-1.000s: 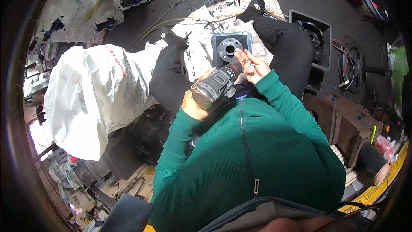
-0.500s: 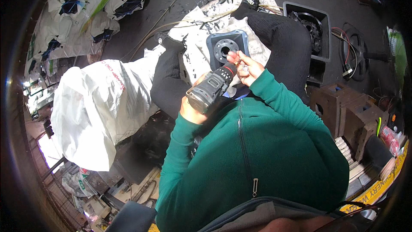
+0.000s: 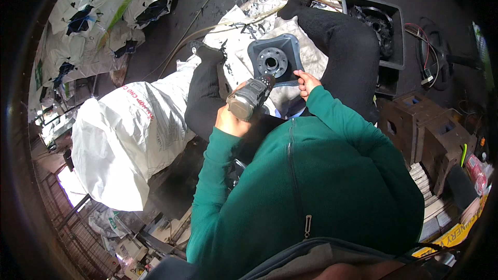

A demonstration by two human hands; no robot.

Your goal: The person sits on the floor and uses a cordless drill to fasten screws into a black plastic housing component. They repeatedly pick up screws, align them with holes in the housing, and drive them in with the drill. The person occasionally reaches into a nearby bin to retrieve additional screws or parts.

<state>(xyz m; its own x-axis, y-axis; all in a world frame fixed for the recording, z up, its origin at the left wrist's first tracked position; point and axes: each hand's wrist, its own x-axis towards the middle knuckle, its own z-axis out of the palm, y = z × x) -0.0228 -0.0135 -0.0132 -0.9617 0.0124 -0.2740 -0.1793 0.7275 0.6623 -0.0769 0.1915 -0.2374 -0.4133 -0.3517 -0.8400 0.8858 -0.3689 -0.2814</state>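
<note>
A grey-and-black cordless drill [image 3: 248, 98] is in my left hand [image 3: 231, 122], whose fingers wrap round its grip. Its dark chuck points away from me, toward a blue-grey square plastic housing [image 3: 294, 46] between my legs. Inside that housing sits a dark round flange [image 3: 280, 65] with a central hole and smaller holes around it. My right hand [image 3: 308, 84] is at the housing's near right corner, thumb and fingers pinched together on its rim. The drill's tip overlaps the near edge of the housing in view; whether it touches cannot be told.
White sheeting [image 3: 238, 31] with dark shavings lies under the housing. To the right is a grey bin [image 3: 400, 31] holding dark parts; brown metal blocks [image 3: 410, 124] stand nearer. A large white sack [image 3: 124, 135] is at my left, with more filled bags [image 3: 98, 15] beyond. Cables cross the floor.
My right hand has left the drill's chuck and moved right and down to the housing's corner. The drill has shifted slightly left, its chuck now uncovered.
</note>
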